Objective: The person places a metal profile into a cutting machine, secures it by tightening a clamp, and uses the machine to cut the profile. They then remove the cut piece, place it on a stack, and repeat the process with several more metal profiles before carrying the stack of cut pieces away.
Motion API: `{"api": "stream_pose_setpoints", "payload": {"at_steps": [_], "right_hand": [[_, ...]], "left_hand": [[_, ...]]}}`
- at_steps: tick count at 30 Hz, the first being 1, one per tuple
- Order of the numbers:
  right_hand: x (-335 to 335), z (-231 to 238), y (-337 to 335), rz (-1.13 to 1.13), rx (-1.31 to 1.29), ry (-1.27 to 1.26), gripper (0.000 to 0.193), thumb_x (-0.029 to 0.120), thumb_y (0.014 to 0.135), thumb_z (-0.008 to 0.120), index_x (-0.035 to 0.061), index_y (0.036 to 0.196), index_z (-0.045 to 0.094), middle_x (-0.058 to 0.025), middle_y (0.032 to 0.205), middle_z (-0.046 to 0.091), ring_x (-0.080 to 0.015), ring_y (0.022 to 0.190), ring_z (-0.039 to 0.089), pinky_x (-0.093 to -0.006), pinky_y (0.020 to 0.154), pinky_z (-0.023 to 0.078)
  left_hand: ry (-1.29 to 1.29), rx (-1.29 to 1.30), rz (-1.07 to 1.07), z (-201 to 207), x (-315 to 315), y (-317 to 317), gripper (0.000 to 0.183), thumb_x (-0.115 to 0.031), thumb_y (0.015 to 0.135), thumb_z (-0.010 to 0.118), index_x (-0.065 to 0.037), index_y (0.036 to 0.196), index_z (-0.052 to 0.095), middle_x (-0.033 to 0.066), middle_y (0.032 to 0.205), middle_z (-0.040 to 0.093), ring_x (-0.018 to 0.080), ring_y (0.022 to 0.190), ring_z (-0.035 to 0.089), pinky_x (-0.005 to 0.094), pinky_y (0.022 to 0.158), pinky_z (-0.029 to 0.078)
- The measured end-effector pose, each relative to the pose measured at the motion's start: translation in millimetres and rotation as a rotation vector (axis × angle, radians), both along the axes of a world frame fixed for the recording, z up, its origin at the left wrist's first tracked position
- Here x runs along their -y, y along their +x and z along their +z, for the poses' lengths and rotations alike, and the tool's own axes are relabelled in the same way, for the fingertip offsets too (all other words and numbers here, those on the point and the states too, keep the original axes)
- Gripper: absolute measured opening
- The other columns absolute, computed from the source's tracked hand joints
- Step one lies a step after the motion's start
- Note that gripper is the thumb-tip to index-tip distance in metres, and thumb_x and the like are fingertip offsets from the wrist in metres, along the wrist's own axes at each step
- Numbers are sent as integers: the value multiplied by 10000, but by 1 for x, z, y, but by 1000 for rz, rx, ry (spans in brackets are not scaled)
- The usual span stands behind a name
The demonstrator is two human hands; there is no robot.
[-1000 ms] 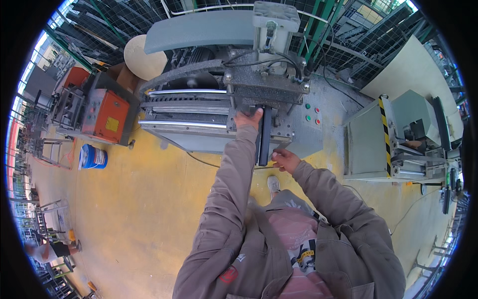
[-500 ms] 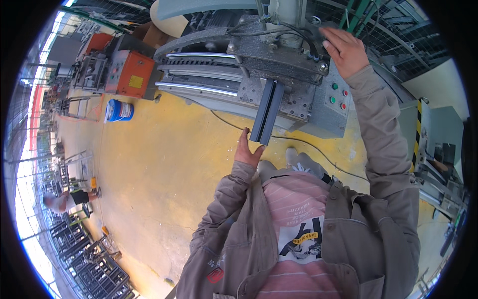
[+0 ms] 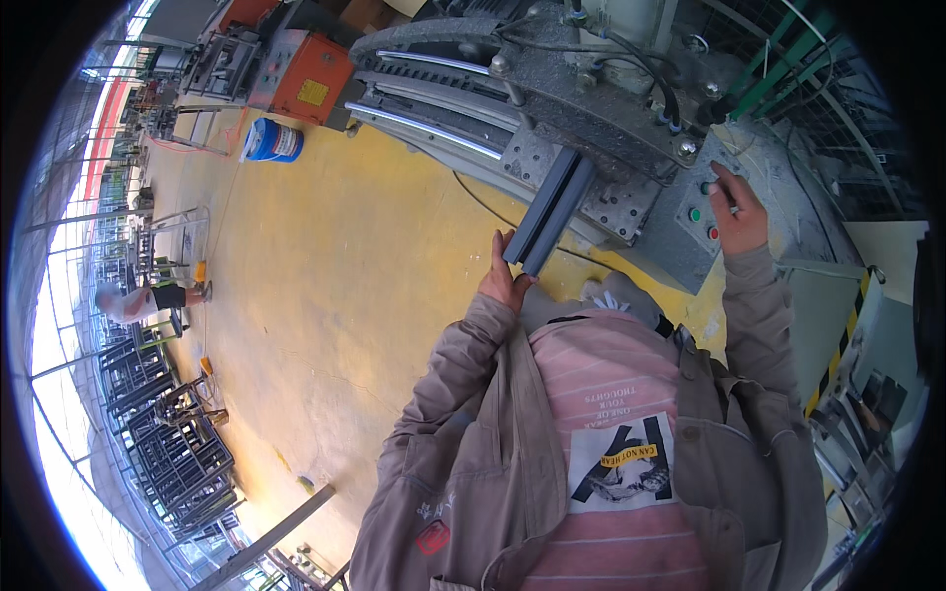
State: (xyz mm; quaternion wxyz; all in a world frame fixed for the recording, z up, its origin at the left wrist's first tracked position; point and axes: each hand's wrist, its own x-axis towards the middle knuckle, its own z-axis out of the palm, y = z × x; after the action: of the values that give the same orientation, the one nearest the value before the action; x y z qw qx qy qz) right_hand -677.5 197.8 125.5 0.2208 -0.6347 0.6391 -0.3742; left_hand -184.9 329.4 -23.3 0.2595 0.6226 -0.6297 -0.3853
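Observation:
A dark grey metal profile (image 3: 554, 215) with a lengthwise groove juts out of the machine (image 3: 581, 108) toward me, its far end under the machine's head. My left hand (image 3: 506, 279) grips its near end, fingers along the left side and thumb at the end face. My right hand (image 3: 741, 215) is over the control panel (image 3: 680, 236), beside its green and red buttons. The index finger and thumb are apart, and nothing shows between them. Whether a fingertip touches a button I cannot tell.
Steel guide rails (image 3: 424, 128) run left from the machine head. A blue bucket (image 3: 273, 141) and an orange machine (image 3: 310, 84) stand at the far left. A cable (image 3: 473, 197) lies on the yellow floor. Another person (image 3: 128, 302) is at the left, near stacked dark frames (image 3: 177, 433).
My right hand has come down from beside the machine head to the panel buttons. The left hand stays at the profile's end. The whole view has turned and shifted.

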Motion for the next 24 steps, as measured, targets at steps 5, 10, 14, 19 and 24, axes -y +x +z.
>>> {"api": "stream_pose_setpoints", "payload": {"at_steps": [5,10,14,19,24], "right_hand": [[8,-38,33,137,-256,-69,390,278,1162,860,65,1489,844,-196,1189,849,-375,1061,820,-465,931,641],[52,-34,36,152,-266,-7,350,295,1126,896,67,1390,876,-232,1182,871,-460,1062,844,-521,929,650],[77,-64,11,114,-207,-26,312,274,1120,906,34,1316,875,-214,1149,891,-403,1016,851,-491,930,651],[109,-51,25,86,-196,-24,427,367,1119,920,18,1360,864,-224,1197,906,-408,1061,864,-496,983,658],[110,-67,-37,103,-295,111,517,464,1155,866,-13,1354,875,-258,1212,901,-396,1098,867,-509,1007,650]], "left_hand": [[-75,-1,-42,-10,-2,-5,1319,-123,1026,975,26,1928,24,266,1931,473,508,1728,541,523,1389,503],[54,2,-10,-13,14,-18,1326,-142,989,997,38,1916,66,271,1903,506,495,1741,526,491,1402,482],[71,-82,-50,-43,47,-39,1311,-177,999,1003,36,1909,84,300,1883,514,512,1738,527,490,1407,475],[-130,-121,-84,-60,80,-63,1434,-201,915,1074,27,1917,74,329,1900,453,503,1771,472,493,1441,433],[-231,-253,51,-110,84,-139,1595,-226,803,1161,11,1932,59,342,1925,387,484,1808,411,497,1473,393]]}}
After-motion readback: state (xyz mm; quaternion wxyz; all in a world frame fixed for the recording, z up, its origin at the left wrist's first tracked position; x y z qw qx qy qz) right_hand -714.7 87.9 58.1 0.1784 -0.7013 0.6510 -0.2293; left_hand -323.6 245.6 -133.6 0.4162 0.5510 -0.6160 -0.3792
